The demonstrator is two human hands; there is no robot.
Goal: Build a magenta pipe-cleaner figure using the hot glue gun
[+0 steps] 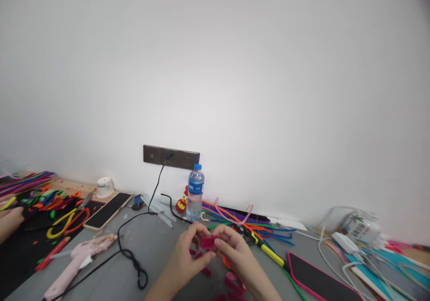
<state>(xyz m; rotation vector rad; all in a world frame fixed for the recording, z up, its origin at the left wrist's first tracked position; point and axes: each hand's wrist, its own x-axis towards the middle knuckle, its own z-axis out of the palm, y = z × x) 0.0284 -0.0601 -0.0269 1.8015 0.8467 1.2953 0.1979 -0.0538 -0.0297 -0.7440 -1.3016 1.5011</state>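
A short, folded magenta pipe cleaner piece [208, 242] is pinched between my two hands, above the grey table. My left hand [188, 255] grips it from the left, its thumb stretched beneath. From the right, my right hand [236, 249] closes on its other end with thumb and forefinger. More magenta pipe cleaner pieces [234, 284] lie below my hands, partly hidden by them. Just behind stands an upright water bottle [195, 193] with a blue cap, and beside it a small red and yellow figure [182, 203].
Loose coloured pipe cleaners [265, 229] and yellow-handled pliers [272, 253] lie behind my right hand. A pink-edged phone [319, 276] is at right. At left are a pink glue gun [72, 265] with a black cord, another phone [108, 210], scissors [69, 222] and another person's hand [11, 220].
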